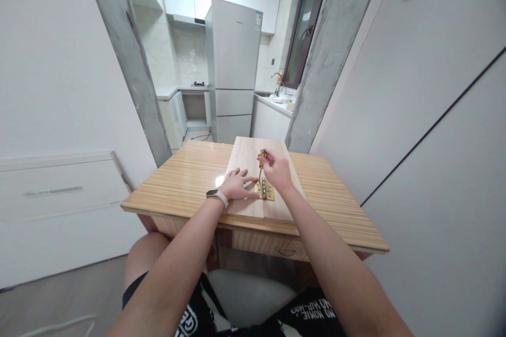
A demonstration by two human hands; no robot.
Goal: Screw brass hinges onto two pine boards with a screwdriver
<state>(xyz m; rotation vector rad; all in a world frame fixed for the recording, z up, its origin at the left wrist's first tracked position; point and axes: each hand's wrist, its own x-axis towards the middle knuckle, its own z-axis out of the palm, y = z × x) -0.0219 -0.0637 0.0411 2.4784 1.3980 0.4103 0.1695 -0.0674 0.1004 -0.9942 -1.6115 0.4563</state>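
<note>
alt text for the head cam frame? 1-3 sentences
A seated person's right hand holds a yellow-handled screwdriver upright over a brass hinge on two pale wooden boards, while the left hand, smartwatch on its wrist, lies flat beside the hinge. The boards lie on a striped wooden table; a white fridge stands in the kitchen behind.

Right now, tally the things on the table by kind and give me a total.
Wooden boards: 2, lying side by side
Brass hinge: 1, across their seam
Screwdriver: 1, upright in the right hand; the left hand is flat on the left board
Total: 4
</note>
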